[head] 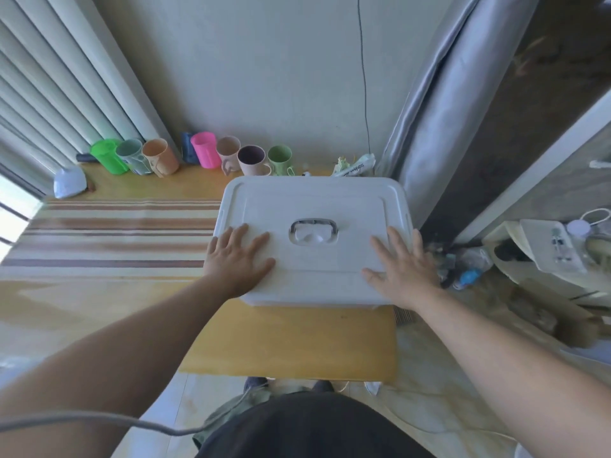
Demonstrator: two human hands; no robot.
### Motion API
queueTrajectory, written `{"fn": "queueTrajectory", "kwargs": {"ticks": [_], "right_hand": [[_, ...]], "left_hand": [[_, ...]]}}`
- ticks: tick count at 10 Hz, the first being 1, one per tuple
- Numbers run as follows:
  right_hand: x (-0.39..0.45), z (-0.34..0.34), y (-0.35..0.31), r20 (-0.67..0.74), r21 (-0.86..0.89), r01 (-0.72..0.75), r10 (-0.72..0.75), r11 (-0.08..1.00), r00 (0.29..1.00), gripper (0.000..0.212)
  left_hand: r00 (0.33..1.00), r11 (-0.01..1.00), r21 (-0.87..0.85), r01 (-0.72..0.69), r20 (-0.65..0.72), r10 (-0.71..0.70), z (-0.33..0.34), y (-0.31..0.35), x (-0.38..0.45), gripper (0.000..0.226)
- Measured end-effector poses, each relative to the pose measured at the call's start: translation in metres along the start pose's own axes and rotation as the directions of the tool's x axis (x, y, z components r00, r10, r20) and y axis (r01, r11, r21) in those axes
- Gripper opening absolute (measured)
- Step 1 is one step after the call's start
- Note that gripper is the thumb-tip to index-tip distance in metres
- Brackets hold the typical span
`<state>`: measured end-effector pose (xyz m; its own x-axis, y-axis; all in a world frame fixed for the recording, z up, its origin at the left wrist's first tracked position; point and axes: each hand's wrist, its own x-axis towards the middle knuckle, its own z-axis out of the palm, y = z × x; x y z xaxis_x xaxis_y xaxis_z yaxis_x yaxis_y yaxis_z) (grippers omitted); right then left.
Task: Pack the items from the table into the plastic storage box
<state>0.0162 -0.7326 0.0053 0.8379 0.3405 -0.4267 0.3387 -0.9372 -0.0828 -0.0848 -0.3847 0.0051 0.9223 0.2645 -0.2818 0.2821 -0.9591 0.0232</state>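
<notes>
A white plastic storage box (314, 200) stands on the wooden table (291, 338) with its lid on and a grey handle (313, 226) folded flat in the middle. My left hand (236, 259) lies flat on the lid's near left part, fingers spread. My right hand (401, 266) lies flat on the lid's near right part, fingers spread too. Neither hand holds anything. Along the far edge stand several cups: a green cup (107, 157), an orange cup (162, 157), a pink cup (205, 153), a purple-lined mug (253, 160) and a light green mug (281, 159).
A pack of wipes (355, 166) lies behind the box at the far right. A striped cloth (115, 233) covers the table's left side, with a white object (69, 185) at its far left. Curtains hang on both sides. Clutter and bottles (466, 276) fill the floor to the right.
</notes>
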Motion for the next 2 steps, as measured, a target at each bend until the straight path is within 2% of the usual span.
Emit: {"fn": "queueTrajectory", "kwargs": {"ticks": [1,2], "right_hand": [[0.005,-0.024,-0.007,0.052,0.039,-0.034,0.032,0.999,0.998,0.079],[0.018,-0.059,-0.008,0.019,0.121,0.019,-0.021,0.993,1.0,0.069]], "left_hand": [[0.99,0.997,-0.07,-0.041,0.135,0.05,-0.04,-0.007,0.016,0.071],[0.992,0.985,-0.139,-0.105,0.053,0.113,-0.074,-0.016,0.023,0.053]]}}
